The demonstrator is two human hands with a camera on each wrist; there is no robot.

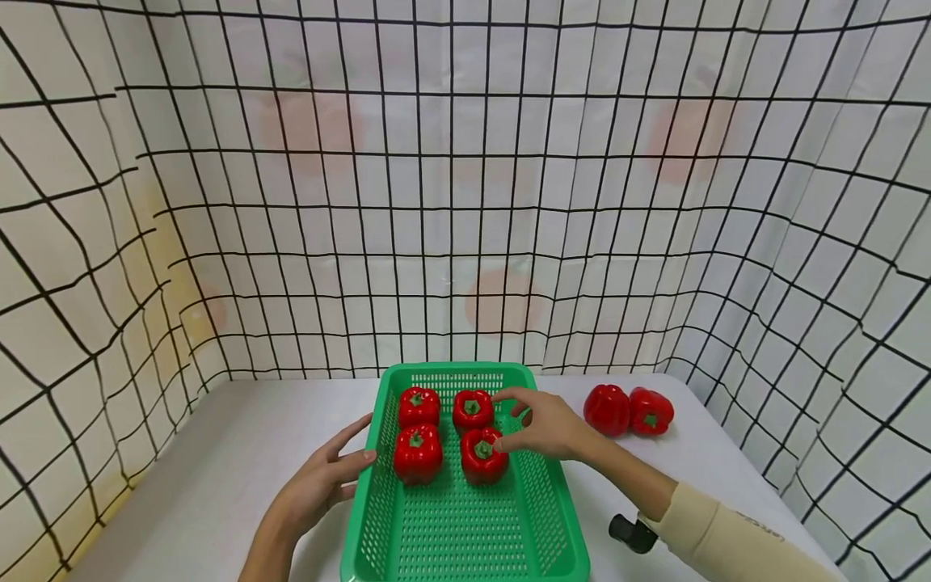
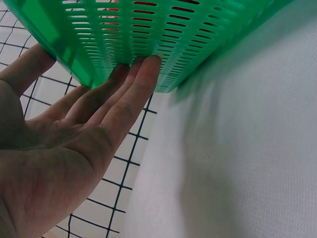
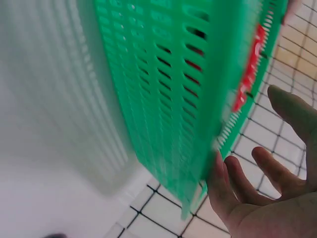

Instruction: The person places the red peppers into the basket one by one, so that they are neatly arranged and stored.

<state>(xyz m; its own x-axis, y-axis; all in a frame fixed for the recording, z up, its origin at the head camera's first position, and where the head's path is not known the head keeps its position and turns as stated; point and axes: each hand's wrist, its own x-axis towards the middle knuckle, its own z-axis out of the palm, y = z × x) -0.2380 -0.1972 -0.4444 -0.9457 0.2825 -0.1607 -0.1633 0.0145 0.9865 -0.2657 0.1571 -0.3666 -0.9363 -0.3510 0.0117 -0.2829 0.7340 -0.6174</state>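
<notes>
My left hand (image 1: 313,489) is at the left side of a green perforated plastic basket (image 1: 454,517). In the left wrist view its straight fingers (image 2: 126,101) lie against the basket's outer wall, with the thumb up at the rim. Over the basket's right side reaches my right hand (image 1: 545,424), fingers spread and nothing between them. Its thumb overlaps the near right red bell pepper (image 1: 483,467) in the head view. Behind that one sits another bell pepper (image 1: 473,408). Two more bell peppers, one near (image 1: 418,465) and one far (image 1: 418,406), stand stem-up on the left.
Two red bell peppers lie side by side on the white table (image 1: 240,453), right of the basket: one left (image 1: 607,409), one right (image 1: 650,411). A black grid net (image 1: 451,202) encloses the table at the back and sides. A black device (image 1: 631,533) sits at the right wrist.
</notes>
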